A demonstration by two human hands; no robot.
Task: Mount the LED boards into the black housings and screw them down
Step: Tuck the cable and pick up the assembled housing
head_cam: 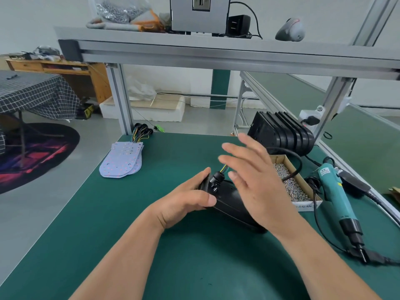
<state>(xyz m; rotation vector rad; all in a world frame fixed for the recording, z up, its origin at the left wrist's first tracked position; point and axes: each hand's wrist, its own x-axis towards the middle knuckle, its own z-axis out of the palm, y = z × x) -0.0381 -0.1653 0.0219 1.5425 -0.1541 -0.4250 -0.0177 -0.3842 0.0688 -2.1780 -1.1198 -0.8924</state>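
Grey floor [43,204], white wall [32,22], wooden desk [65,70], round rug [39,152]

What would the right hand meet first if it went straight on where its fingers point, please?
Probably nothing: the right hand points over bare green mat toward the far edge; depth unclear.

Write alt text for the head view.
Left hand grips a black plastic housing on the green bench mat; the open right hand hovers above it. Pale stacked LED boards lie far left; a teal electric screwdriver and cardboard screw box lie right.
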